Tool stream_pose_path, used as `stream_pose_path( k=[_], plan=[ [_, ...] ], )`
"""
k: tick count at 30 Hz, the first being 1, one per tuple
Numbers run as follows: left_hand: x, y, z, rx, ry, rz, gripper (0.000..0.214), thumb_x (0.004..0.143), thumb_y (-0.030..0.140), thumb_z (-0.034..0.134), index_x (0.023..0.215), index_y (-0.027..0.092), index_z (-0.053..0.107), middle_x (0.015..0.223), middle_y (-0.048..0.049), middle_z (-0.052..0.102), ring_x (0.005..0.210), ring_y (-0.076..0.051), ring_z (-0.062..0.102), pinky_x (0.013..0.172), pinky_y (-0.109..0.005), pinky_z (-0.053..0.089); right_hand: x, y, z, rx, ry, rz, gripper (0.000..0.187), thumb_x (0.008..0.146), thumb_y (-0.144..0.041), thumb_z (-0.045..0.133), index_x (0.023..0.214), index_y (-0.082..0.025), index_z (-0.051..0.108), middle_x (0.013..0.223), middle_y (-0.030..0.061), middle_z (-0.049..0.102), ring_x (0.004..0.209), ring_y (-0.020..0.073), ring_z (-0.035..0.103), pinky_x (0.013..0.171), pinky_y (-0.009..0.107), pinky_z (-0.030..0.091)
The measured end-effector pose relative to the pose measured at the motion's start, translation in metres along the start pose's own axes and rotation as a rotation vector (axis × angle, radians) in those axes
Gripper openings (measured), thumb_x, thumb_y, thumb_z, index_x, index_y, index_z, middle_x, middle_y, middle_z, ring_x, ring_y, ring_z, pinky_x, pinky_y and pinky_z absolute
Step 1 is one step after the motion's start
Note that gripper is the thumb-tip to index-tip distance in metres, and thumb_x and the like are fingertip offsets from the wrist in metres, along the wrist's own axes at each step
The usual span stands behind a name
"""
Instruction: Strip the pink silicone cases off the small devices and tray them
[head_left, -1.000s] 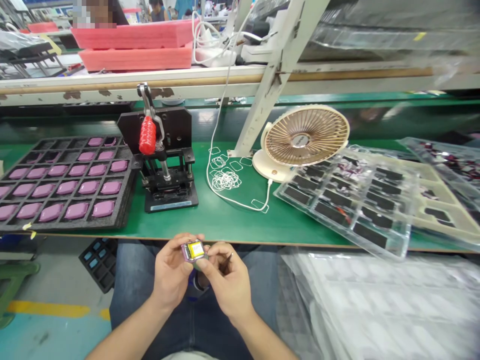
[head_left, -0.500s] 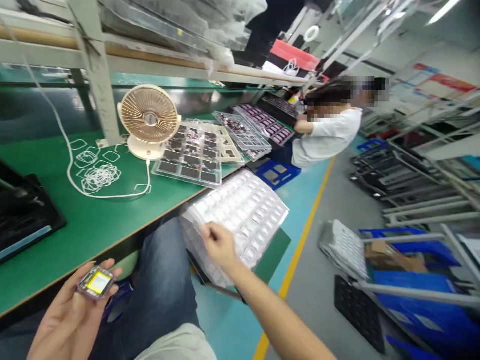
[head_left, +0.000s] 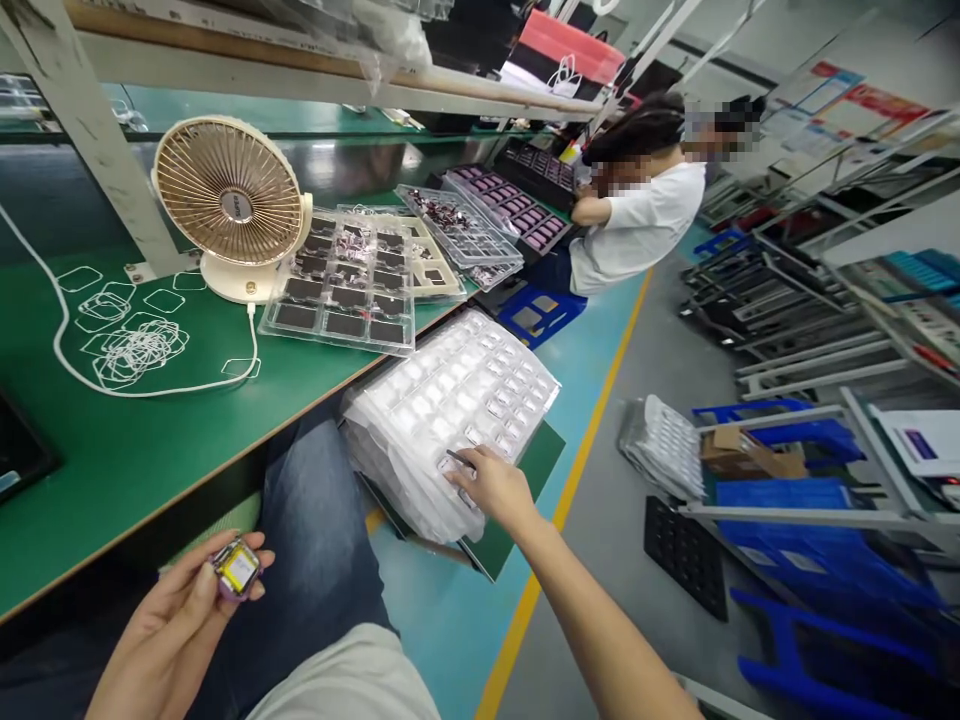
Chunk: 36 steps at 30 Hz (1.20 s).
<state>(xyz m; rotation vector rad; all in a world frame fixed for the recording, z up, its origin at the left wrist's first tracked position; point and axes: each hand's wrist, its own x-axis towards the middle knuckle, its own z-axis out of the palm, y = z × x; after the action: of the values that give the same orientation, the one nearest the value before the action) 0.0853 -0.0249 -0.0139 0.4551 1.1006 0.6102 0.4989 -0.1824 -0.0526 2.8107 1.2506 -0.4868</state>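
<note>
In my left hand point(head_left: 184, 620), low at the left over my lap, is a small open watch-like housing point(head_left: 238, 570). It has a purple edge, and a yellow-framed white part faces up inside. My fingers and thumb grip its sides. My right hand point(head_left: 501, 488) is closed on what look like dark tweezers point(head_left: 459, 458), their tip pointing left. The tip is over the near part of a white plastic tray point(head_left: 442, 370) with rows of small pockets. Small pieces sit in several pockets. Whether the tip touches one, I cannot tell.
A cream fan point(head_left: 232, 200) stands on the green bench point(head_left: 202, 440) beside tangled white loops point(head_left: 139, 350) and a cable. Clear trays of dark parts point(head_left: 349, 285) lie to its right. A co-worker point(head_left: 637, 220) sits further along. Blue stools point(head_left: 540, 310) and racks line the floor.
My right hand has moved right and slightly down across the tray, and the dark tweezers now show. My left hand, still holding the housing, has shifted right. The whole view has turned slightly.
</note>
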Motion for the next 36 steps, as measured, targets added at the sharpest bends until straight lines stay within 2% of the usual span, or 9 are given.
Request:
stream_pose_path(
  k=[7,11,15,18,20,23,27,31,36],
  plan=[
    [-0.009,0.001,0.019,0.056,-0.141,0.093,0.055,0.083,0.041,0.089,0.132,0.019,0.078,0.124,-0.0175,0.08,0.11,-0.033,0.078,0.087,-0.032,0.067,-0.004,-0.007,-0.026,0.189,0.132,-0.009,0.023,0.097,-0.042,0.069,0.096,-0.022,0.08,0.1,0.0087,0.081,0.089,0.0272,0.075,0.074,0.032,0.05],
    [-0.006,-0.01,0.035,0.134,-0.332,0.139,0.04,0.083,0.039,0.09,0.117,0.02,0.084,0.143,-0.02,0.069,0.113,-0.036,0.075,0.088,-0.042,0.067,-0.02,-0.078,-0.027,0.434,0.097,-0.169,0.044,0.098,-0.062,0.065,0.099,-0.02,0.079,0.082,0.0056,0.076,0.065,0.0188,0.063,0.063,0.03,0.045],
    [-0.001,-0.009,0.035,0.125,-0.44,0.182,0.036,0.084,0.038,0.09,0.116,0.022,0.085,0.156,-0.0197,0.056,0.108,-0.033,0.075,0.086,-0.044,0.066,-0.04,-0.182,-0.004,0.939,-0.157,-0.277,0.053,0.089,-0.071,0.074,0.085,-0.018,0.078,0.061,-0.0003,0.062,0.054,0.0126,0.045,0.053,0.027,0.034],
    [-0.001,0.001,0.013,0.079,-0.377,0.247,0.034,0.088,0.037,0.087,0.118,0.022,0.084,0.146,-0.0182,0.064,0.105,-0.028,0.073,0.084,-0.04,0.065,-0.049,-0.235,0.014,1.149,-0.363,-0.296,0.053,0.079,-0.069,0.084,0.081,-0.017,0.076,0.07,0.0027,0.068,0.06,0.0131,0.051,0.057,0.026,0.039],
    [-0.005,0.007,-0.007,0.029,-0.344,0.287,0.035,0.088,0.036,0.087,0.12,0.022,0.084,0.134,-0.0169,0.071,0.101,-0.026,0.074,0.082,-0.038,0.064,-0.051,-0.255,0.022,1.269,-0.569,-0.306,0.053,0.077,-0.068,0.087,0.082,-0.017,0.073,0.069,0.0014,0.066,0.057,0.0109,0.048,0.054,0.025,0.037],
    [-0.012,0.012,-0.031,-0.077,-0.342,0.3,0.038,0.087,0.037,0.088,0.121,0.02,0.083,0.117,-0.0154,0.078,0.1,-0.028,0.075,0.079,-0.037,0.064,-0.052,-0.272,0.028,1.399,-0.946,-0.26,0.054,0.079,-0.069,0.086,0.082,-0.018,0.066,0.054,-0.0076,0.048,0.046,0.0053,0.026,0.045,0.022,0.02],
    [-0.017,0.015,-0.045,-0.157,-0.369,0.299,0.038,0.086,0.035,0.089,0.12,0.02,0.084,0.131,-0.0168,0.074,0.102,-0.029,0.076,0.078,-0.037,0.065,-0.057,-0.287,0.028,1.467,-1.123,-0.255,0.053,0.074,-0.062,0.093,0.089,-0.018,0.066,0.06,-0.0055,0.056,0.045,0.003,0.023,0.044,0.021,0.015],
    [-0.019,0.017,-0.046,-0.165,-0.392,0.307,0.037,0.087,0.036,0.087,0.121,0.021,0.084,0.144,-0.0178,0.068,0.102,-0.03,0.077,0.078,-0.038,0.066,-0.059,-0.294,0.024,1.482,-1.081,-0.321,0.051,0.073,-0.059,0.094,0.093,-0.019,0.072,0.064,-0.0006,0.067,0.044,0.0037,0.029,0.043,0.02,0.018],
    [-0.017,0.019,-0.051,-0.124,-0.292,0.432,0.042,0.082,0.036,0.091,0.122,0.024,0.084,0.148,-0.0179,0.066,0.113,-0.035,0.075,0.087,-0.044,0.065,-0.063,-0.287,0.005,1.28,-0.418,-0.771,0.017,0.089,-0.036,0.086,0.103,-0.026,0.085,0.103,0.0096,0.082,0.054,0.0116,0.061,0.046,0.025,0.049]
  ],
)
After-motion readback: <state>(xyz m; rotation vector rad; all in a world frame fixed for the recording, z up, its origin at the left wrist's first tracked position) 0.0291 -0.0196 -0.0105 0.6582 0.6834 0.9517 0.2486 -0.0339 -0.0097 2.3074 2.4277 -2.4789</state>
